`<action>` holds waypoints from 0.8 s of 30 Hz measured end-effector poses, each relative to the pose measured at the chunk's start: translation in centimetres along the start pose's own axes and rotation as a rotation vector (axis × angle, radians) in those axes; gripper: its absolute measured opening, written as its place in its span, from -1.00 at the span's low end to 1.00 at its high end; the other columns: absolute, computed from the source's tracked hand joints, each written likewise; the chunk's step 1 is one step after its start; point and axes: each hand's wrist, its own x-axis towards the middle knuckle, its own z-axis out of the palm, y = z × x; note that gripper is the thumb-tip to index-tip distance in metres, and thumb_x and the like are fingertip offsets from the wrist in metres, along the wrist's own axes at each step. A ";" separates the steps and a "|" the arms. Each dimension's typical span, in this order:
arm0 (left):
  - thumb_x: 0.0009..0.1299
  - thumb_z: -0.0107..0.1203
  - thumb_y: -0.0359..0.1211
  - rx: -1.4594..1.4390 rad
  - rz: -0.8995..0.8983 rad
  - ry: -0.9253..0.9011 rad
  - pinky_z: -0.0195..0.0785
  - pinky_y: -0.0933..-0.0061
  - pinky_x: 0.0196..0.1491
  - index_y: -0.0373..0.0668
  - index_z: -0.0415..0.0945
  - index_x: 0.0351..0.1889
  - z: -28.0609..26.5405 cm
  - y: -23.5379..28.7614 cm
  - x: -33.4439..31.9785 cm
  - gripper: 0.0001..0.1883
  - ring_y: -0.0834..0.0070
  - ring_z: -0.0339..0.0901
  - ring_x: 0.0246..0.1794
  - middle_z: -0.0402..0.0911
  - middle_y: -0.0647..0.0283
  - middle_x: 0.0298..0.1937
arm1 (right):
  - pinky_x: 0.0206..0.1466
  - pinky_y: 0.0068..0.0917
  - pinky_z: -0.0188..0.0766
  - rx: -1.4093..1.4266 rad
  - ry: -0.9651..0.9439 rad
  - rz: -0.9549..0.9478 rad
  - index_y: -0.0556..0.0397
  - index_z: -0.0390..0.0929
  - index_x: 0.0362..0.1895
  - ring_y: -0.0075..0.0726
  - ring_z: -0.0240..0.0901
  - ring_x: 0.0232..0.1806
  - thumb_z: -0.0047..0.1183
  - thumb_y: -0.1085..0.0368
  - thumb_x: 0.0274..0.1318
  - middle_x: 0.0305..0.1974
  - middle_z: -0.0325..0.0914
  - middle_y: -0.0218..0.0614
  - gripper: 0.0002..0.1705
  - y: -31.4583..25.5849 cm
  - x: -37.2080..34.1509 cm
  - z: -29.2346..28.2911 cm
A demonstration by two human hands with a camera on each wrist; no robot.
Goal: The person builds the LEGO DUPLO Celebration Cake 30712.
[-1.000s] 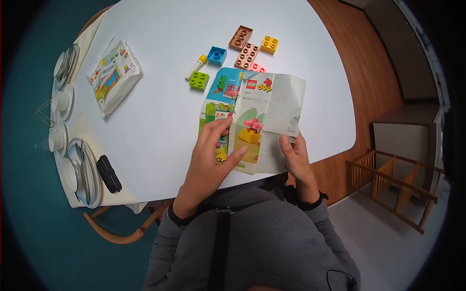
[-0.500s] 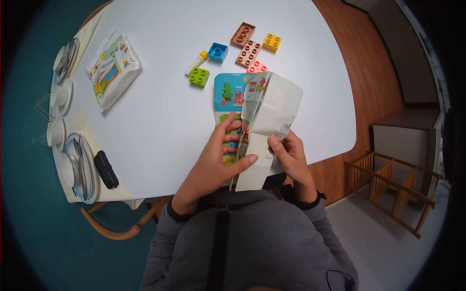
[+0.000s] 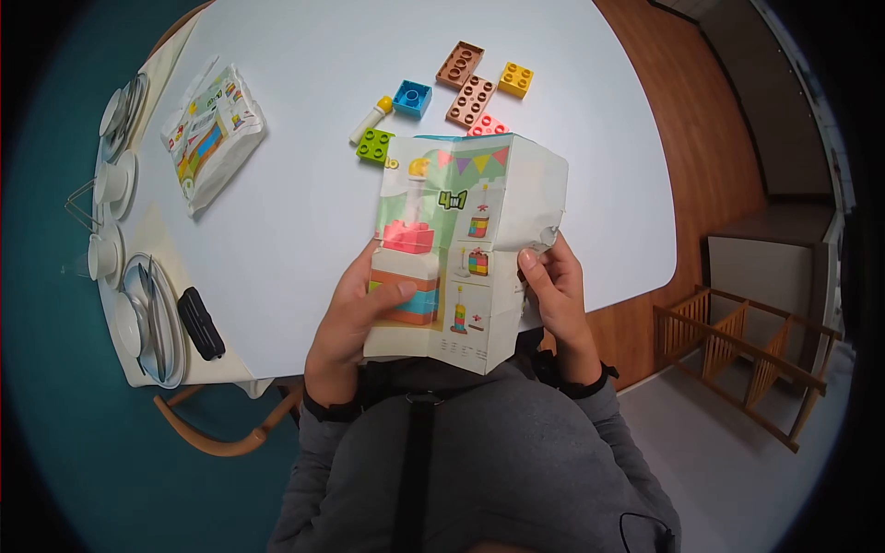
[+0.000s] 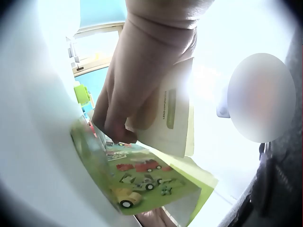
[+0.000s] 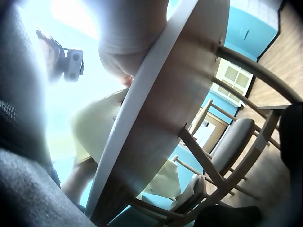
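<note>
A creased instruction leaflet [image 3: 447, 276] with brick pictures and "4 in 1" on it is held up over the near table edge. My left hand [image 3: 343, 318] grips its lower left side, thumb across the front and fingers behind. At the right edge, my right hand [image 3: 560, 295] pinches the paper, thumb in front. Another printed panel [image 4: 151, 182] with toy cars shows in the left wrist view. Beyond the leaflet lie a green brick [image 3: 373, 146], a blue brick [image 3: 412, 99], a yellow brick [image 3: 516, 79], two brown bricks [image 3: 470, 101] and a pink brick [image 3: 489, 123], partly hidden.
Beside the green brick lies a white stick with a yellow top [image 3: 371, 122]. A plastic bag [image 3: 214, 138] lies at the left of the white table [image 3: 295, 230]. Plates, cups and a black case [image 3: 201, 323] line the left edge. A wooden chair [image 3: 221, 447] stands below.
The leaflet has been folded over leftward, so its "4 in 1" side now faces up. My left hand has shifted left to its left edge; the right hand keeps hold.
</note>
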 end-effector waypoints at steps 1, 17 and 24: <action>0.23 0.12 -0.41 -0.049 0.008 0.003 0.36 0.40 0.10 -0.32 0.11 0.31 -0.2 0.1 -0.1 -0.33 0.43 0.43 0.10 0.44 0.09 0.11 | -0.11 -0.65 0.27 0.009 0.024 -0.017 0.19 0.29 0.18 -0.70 0.30 -0.20 -0.07 0.28 0.31 -0.18 0.49 -0.45 -0.58 -0.4 0.1 0.4; -0.02 0.02 -0.19 -0.552 0.189 -0.240 0.20 0.06 0.28 -0.45 -0.05 0.35 -4.6 -2.0 -0.9 -0.05 0.01 0.33 0.23 0.24 -0.20 0.29 | -0.04 -0.70 0.25 0.009 0.042 -0.018 0.22 0.33 0.07 -0.71 0.34 -0.13 -0.08 0.29 0.31 -0.15 0.53 -0.39 -0.67 -0.6 0.2 0.5; 0.05 -0.04 -0.14 -0.607 0.185 -0.139 0.20 0.21 0.28 -0.44 -0.05 0.36 -4.8 -2.1 -0.8 -0.08 0.15 0.32 0.25 0.23 -0.11 0.32 | -0.04 -0.70 0.24 0.005 0.027 -0.004 0.22 0.31 0.09 -0.71 0.34 -0.13 -0.08 0.30 0.31 -0.15 0.53 -0.39 -0.66 -0.6 0.2 0.5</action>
